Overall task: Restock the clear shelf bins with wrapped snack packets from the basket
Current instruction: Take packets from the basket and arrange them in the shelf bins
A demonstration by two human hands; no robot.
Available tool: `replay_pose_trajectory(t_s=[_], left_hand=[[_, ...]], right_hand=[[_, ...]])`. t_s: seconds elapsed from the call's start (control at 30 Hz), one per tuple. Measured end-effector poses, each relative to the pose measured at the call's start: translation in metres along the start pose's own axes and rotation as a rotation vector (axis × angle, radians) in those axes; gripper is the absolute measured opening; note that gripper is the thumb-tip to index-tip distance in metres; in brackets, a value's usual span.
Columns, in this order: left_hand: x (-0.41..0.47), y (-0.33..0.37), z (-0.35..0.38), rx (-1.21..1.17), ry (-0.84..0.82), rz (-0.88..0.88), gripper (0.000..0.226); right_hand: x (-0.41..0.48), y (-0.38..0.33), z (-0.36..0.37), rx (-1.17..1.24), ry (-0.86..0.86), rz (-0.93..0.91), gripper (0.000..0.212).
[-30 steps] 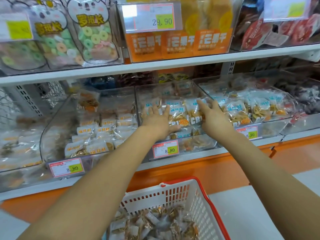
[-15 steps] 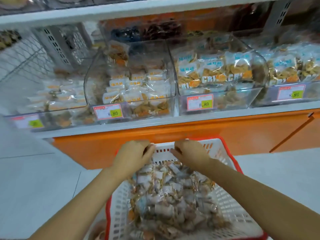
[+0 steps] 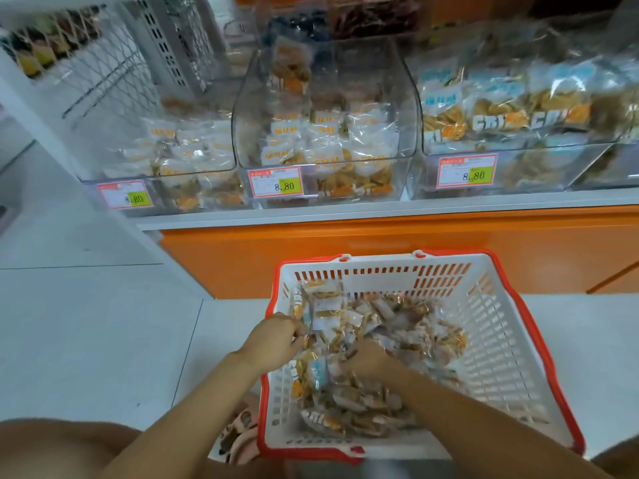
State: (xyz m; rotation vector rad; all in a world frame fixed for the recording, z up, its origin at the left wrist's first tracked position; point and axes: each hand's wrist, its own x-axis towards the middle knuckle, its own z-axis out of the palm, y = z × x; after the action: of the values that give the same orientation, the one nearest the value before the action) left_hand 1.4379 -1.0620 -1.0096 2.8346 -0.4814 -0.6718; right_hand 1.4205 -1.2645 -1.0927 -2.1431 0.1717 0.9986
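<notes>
While both hands are down in the basket, which stands on the floor just below the front edge of the shelf, the step in hand looks like gathering a fresh load. The left hand has its fingers curled round snack packets by the basket's left wall. The right hand is dug into the middle of the heap, fingers bent round a packet or more; how many either holds cannot be told. Plenty of packets lie loose in the basket, so the job seems well short of done. Along the shelf's front edge the middle bin and the right bin stand side by side. Some wrappers in the basket carry the same bold lettering as those in the right bin, so that is the likely target. The next move calls for a firm hold on the slippery wrappers, a lift clear of the basket's rim, and a reach up over the bin's front lip before letting go
</notes>
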Motion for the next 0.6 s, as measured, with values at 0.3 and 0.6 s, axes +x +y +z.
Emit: replay_pose_trajectory(t_s=[0.3,0.6], left_hand=[[-0.001,0.044,-0.043,-1.435,-0.182,-0.291,0.046],[-0.010,0.078,-0.128,-1.726,0.158,-0.012,0.031]], right_hand=[[-0.062,-0.060,-0.067,-0.084,0.666,-0.771,0.016],[-0.108,-0.081,-0.110,-0.371,1.062,-1.199,0.012]])
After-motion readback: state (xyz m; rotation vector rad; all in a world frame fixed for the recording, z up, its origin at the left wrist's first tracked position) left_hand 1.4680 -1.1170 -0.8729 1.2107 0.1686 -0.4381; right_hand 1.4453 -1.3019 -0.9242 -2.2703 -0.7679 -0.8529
